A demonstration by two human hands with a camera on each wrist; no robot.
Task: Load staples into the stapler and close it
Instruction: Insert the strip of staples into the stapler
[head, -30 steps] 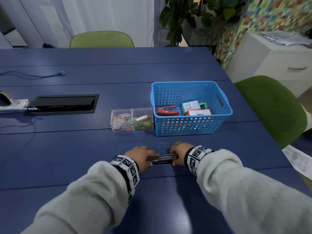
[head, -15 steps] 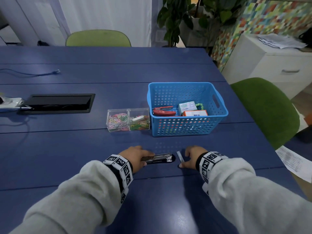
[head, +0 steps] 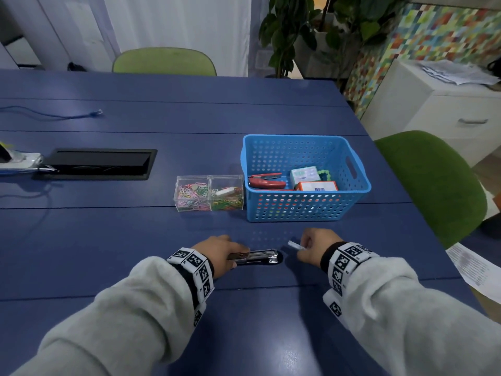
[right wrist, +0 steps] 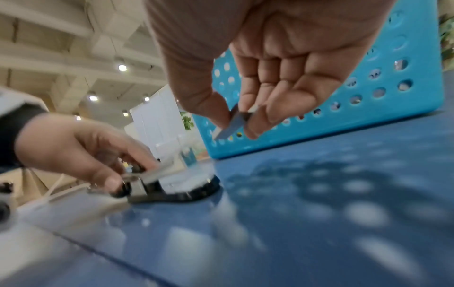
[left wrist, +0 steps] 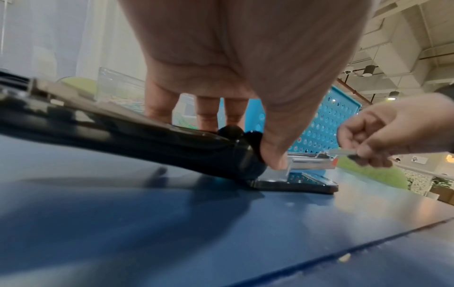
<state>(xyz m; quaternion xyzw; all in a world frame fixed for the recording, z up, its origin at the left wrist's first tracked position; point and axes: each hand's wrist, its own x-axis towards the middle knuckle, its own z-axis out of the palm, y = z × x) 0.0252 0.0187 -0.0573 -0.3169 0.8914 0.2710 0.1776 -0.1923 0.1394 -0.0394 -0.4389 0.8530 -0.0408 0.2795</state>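
On the blue table (head: pixel 108 240), near a blue basket (head: pixel 306 210), lies the opened stapler (head: pixel 257 257). The left hand (head: pixel 217 253) grips its hinge end with curled fingers. Just beside it, the right hand (head: pixel 314 248) pinches a staple strip (head: pixel 295 245) above the tabletop.

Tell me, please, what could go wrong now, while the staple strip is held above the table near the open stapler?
1. The right hand pinches the staple strip only by its fingertips, so the strip may slip or break apart before it reaches the stapler.
2. The left hand holds the stapler only at its hinge end; its front may shift on the table when the strip is pushed into the metal channel.
3. The strip is tilted, so it may jam.
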